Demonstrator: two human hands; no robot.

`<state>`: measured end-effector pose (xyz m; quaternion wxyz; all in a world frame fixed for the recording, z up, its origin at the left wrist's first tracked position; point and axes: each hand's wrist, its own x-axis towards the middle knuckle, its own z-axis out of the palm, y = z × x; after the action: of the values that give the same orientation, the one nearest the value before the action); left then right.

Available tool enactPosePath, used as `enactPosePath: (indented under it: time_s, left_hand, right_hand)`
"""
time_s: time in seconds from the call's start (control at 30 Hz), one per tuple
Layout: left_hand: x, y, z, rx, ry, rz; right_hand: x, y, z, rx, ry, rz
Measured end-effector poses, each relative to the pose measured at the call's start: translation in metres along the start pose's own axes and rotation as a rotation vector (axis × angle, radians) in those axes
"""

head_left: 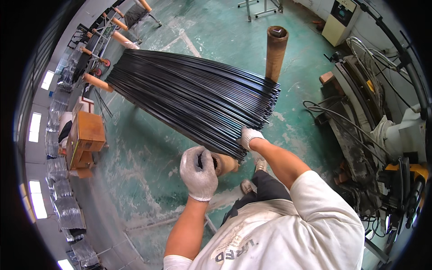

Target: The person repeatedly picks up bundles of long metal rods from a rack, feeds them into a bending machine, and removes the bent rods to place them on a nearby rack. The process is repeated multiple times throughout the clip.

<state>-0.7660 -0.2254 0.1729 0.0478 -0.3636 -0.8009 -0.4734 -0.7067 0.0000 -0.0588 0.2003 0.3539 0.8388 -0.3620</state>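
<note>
A wide layer of long black rods [189,94] lies side by side, with uneven ends toward the right. My right hand [249,137], in a white knit glove, is closed at the near right corner on the ends of a few rods; its fingertips are partly hidden. My left hand [198,174], in a greyish-white glove, is raised over the near side of the stack. Its fingers curl round into a loop with a dark hollow, and nothing sticks out of it. Just beyond that hand, a brown tube post [225,164] stands at the stack's near corner.
Another brown tube post [275,54] rises at the far right corner; more tubes [98,83] flank the left end. Machinery with cables [360,99] stands at right. A cardboard box [90,130] and silver-wrapped bundles [67,207] line the left. The floor [135,180] is green.
</note>
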Motion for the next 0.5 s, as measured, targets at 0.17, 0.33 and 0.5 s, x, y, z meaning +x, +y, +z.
enactPosePath:
  time_s: [0.17, 0.33, 0.5]
  left_hand:
    - [-0.025, 0.032, -0.016, 0.194, -0.006, 0.478]
    - [-0.141, 0.026, 0.022, -0.313, -0.413, 0.372]
    - [-0.227, -0.101, 0.112, -0.746, -0.661, -0.784]
  right_hand:
    - [-0.132, 0.076, -0.030, 0.005, 0.006, 0.066]
    - [-0.356, 0.232, 0.008, -0.132, 0.061, 0.458]
    - [-0.581, 0.323, 0.062, -0.147, 0.025, 0.759]
